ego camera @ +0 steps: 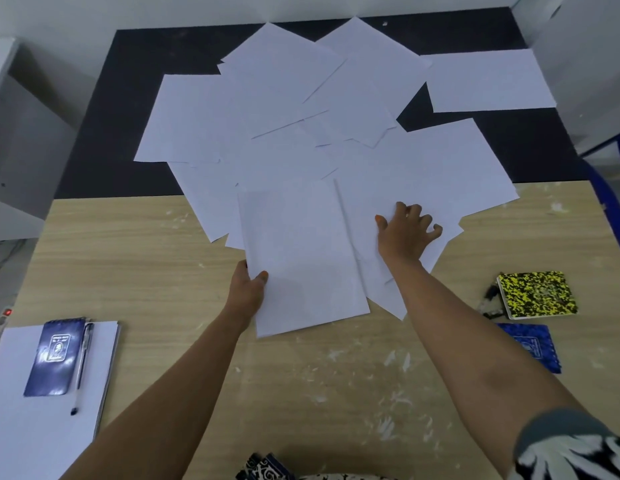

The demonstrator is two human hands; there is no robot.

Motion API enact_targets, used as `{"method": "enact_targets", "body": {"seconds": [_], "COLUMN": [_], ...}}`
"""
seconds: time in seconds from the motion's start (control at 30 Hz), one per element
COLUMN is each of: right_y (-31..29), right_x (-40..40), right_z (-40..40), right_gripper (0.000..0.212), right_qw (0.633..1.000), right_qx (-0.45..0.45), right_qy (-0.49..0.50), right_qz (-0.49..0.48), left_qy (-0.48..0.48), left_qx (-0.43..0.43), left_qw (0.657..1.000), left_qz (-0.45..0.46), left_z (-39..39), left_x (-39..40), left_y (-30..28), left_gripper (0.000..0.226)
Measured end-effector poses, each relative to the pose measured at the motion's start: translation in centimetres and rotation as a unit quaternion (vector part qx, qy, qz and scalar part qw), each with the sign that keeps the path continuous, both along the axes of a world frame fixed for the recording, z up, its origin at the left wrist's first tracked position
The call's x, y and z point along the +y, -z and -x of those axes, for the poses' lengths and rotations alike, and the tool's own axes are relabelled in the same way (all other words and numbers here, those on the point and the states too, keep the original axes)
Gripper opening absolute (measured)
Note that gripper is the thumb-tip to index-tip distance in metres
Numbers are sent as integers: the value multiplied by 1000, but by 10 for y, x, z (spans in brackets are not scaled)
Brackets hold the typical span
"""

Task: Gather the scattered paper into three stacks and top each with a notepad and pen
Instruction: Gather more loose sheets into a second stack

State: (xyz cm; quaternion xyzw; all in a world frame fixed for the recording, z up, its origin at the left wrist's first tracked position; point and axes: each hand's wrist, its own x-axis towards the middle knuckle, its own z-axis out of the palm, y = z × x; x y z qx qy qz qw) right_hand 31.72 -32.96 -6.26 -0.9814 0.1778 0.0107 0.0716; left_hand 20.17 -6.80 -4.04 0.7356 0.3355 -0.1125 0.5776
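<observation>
From the head camera, the person's left hand (248, 284) pinches the near-left edge of a gathered sheaf of white paper (301, 254), thumb on top and fingers tucked beneath it, so the sheaf lies square to the person on the pale wooden table (163, 244). Just right of that grip, the right hand (405, 230) rests on an overlapping loose sheet (415, 168), its fingers curled with the tips pressing on the paper; whether it has actually caught hold of the sheet cannot be told. Beyond both hands, the scattered paper (267, 116) fans out in overlapping layers across the table's black far half (104, 116), and one separate sheet (488, 81) lies far off to the right of the right hand.

Well to the left of the left hand, near the person, a finished paper stack (35, 420) sits at the table's edge, with a blue notepad (55, 356) on top and a pen (81, 365) lying just beside the notepad on its right. To the right of the right forearm lies a yellow-and-black speckled notepad (537, 294), with a dark pen (490, 297) at its left edge, only partly seen. Nearer the person, a blue speckled notepad (530, 344) lies partly hidden behind the right arm.
</observation>
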Motion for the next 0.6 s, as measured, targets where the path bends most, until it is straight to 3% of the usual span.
{"method": "enact_targets", "body": {"seconds": [0.13, 0.33, 0.43, 0.6], "right_y": [1, 4, 6, 5], "right_x": [0, -5, -5, -8], "right_z": [-6, -22, -25, -26], "right_gripper": [36, 64, 60, 45], "right_qw": [999, 997, 998, 1000], "right_qx": [-30, 10, 24, -27], "right_qy": [24, 5, 2, -1], "right_qz": [-24, -81, -54, -8], "left_qy": [3, 5, 5, 5], "left_qx": [-1, -8, -13, -15], "left_qw": [1000, 1000, 1000, 1000], "left_qz": [0, -17, -14, -9], "left_z": [0, -2, -2, -2], "left_x": [0, 0, 0, 1], "left_y": [1, 3, 4, 5], "left_gripper": [36, 34, 33, 32]}}
